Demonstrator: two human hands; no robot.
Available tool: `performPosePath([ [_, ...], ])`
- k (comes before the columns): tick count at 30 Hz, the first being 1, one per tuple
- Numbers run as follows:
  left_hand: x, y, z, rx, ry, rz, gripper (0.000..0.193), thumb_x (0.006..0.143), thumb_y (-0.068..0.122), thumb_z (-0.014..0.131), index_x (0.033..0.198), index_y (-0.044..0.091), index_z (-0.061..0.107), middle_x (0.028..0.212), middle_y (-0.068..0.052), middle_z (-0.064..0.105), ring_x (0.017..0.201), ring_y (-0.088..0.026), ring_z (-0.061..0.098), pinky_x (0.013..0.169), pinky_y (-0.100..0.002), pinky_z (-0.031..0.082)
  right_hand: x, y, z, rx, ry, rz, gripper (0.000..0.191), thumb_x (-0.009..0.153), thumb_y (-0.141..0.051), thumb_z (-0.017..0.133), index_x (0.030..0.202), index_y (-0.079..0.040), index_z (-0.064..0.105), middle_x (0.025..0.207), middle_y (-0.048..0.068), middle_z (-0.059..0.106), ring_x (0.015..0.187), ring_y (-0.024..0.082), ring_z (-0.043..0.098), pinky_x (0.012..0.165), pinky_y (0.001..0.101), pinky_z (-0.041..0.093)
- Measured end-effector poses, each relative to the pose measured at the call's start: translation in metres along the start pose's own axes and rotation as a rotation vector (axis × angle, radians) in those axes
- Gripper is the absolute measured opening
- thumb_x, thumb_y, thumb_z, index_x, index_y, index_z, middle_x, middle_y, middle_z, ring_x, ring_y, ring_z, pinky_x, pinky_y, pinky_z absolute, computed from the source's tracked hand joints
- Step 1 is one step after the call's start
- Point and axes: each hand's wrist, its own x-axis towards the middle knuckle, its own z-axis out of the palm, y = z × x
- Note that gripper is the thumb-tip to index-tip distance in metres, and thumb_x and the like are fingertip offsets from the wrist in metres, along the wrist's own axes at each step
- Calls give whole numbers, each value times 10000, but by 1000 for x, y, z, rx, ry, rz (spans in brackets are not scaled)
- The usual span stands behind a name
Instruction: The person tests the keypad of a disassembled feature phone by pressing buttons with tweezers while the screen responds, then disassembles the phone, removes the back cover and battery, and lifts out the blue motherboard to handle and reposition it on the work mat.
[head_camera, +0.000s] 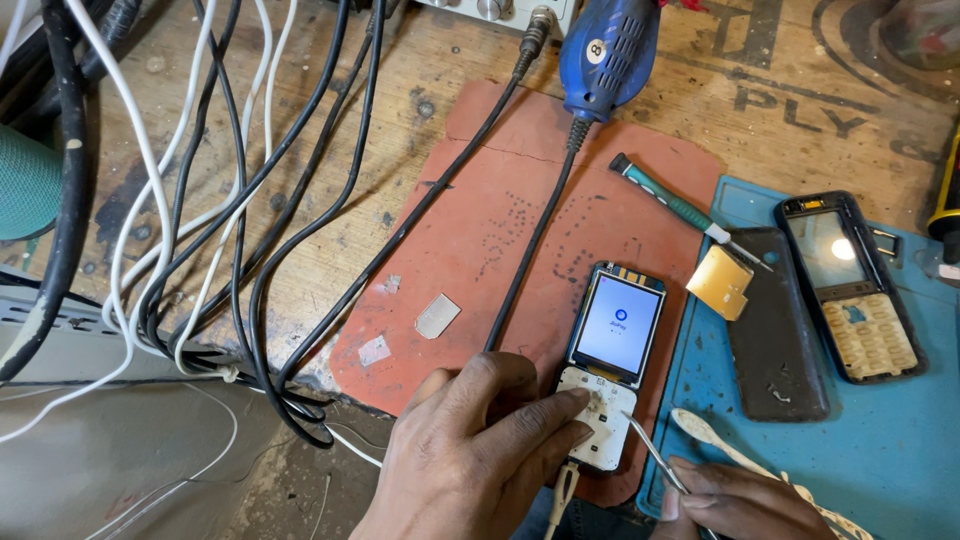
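Near the front edge of the tabletop (800, 90), on the worn red rubber mat (480, 230), lies the small stripped-down phone with a lit screen and bare white keypad board (610, 355). Your left hand (480, 460) curls loosely over its lower end, fingertips pressing the keypad and gripping nothing. Your right hand (740, 500) pinches thin metal tweezers (655, 455), tips close to the board's lower right corner. It looks light, stiff and fragile with its casing off, so steady it by the side edges, clear of the glass. A green-handled screwdriver (670, 200) and the black phone casing (850, 285) lie on the blue mat (890, 440).
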Motion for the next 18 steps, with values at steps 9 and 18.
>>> performPosePath([
  [9,-1,4,-2,-2,0,-1,259,816,250,863,1066,201,821,1034,-25,672,812,-202,657,684,-324,548,-14,11,4,-116,-11,101,196,760,-71,781,947,-28,743,952,115,795,951,196,791,948,374,648],
  [18,0,12,-5,-13,26,-30,281,800,304,880,1041,174,819,1016,-43,670,832,-220,663,705,-352,544,-23,20,-3,-82,77,28,167,790,-71,779,940,-85,707,1017,133,780,1049,229,772,1011,399,639],
])
